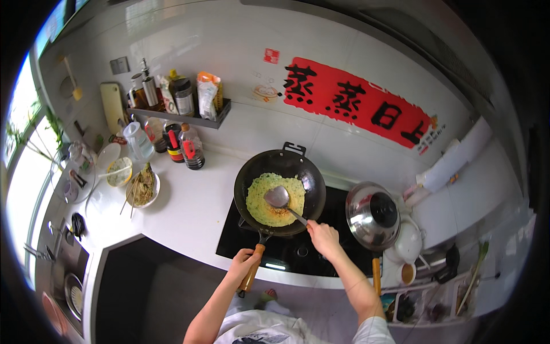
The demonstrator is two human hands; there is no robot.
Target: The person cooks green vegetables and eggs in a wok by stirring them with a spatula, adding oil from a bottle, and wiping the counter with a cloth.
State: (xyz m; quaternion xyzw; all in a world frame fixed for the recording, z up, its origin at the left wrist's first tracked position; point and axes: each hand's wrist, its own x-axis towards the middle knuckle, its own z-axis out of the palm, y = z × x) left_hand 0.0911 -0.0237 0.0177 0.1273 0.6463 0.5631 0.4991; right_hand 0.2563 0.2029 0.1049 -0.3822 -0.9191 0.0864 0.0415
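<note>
A dark wok (307, 176) stands over the black glass cooktop (258, 253). In it lies a thin yellow egg pancake (262, 193) flecked with green, browned in one spot near the middle. My left hand (245, 264) is closed around the wok's wooden handle (253, 273). With my right hand (323, 237) I grip the handle of a metal wok spatula (277, 198); its rounded blade rests over the pancake. Part of the pancake is hidden under the blade.
Right of the wok sits a second pan with a steel lid (365, 206). At left on the counter (184, 206) are a bowl of food with chopsticks (146, 189), a yellow-rimmed bowl (120, 171), a water pitcher (138, 139) and sauce bottles (191, 148). A condiment shelf (180, 117) hangs above.
</note>
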